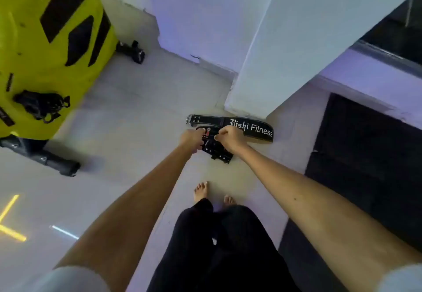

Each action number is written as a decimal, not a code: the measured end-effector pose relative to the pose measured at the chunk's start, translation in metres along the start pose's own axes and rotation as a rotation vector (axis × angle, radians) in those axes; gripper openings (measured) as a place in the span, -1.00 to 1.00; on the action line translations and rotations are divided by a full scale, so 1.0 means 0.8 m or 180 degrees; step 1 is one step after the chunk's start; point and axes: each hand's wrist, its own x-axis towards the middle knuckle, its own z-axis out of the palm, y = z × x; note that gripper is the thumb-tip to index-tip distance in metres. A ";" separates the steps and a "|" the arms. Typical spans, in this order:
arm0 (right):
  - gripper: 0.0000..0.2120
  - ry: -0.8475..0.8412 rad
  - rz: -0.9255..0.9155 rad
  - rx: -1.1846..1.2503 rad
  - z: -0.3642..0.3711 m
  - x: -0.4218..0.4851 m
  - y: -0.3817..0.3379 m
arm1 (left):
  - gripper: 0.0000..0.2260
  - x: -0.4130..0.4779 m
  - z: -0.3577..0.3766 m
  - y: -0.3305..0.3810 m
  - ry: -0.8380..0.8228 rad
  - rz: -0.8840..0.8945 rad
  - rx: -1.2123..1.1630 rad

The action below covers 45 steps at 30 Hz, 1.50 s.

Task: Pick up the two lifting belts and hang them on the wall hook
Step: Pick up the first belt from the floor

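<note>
Two black lifting belts lie on the pale floor at the foot of a white pillar. The far belt (255, 127) has white "Rishi Fitness" lettering and a metal buckle at its left end. The near belt (217, 149) has red and white markings and a buckle end pointing toward me. My left hand (191, 140) is closed on the near belt's left part. My right hand (230, 139) is closed over its top edge, where it meets the lettered belt. No wall hook is in view.
The white pillar (262, 59) rises just behind the belts. A large yellow machine (45, 47) with black feet stands at the left, with black straps (41, 105) on it. A dark mat (365, 166) covers the floor to the right. My bare feet (201, 191) stand below the belts.
</note>
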 end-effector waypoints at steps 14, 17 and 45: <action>-0.83 -0.0726 0.0221 -0.0591 0.132 0.359 0.137 | -0.79 0.351 0.087 -0.076 0.0295 -0.1097 -0.1108; -0.71 -0.0858 0.0189 -0.0701 0.192 0.442 0.187 | -0.76 0.441 0.111 -0.121 0.0377 -0.1212 -0.1222; -0.76 -0.2219 0.0433 0.0740 0.019 0.206 0.187 | -0.63 0.308 0.079 -0.138 -0.0407 -0.2303 -0.3372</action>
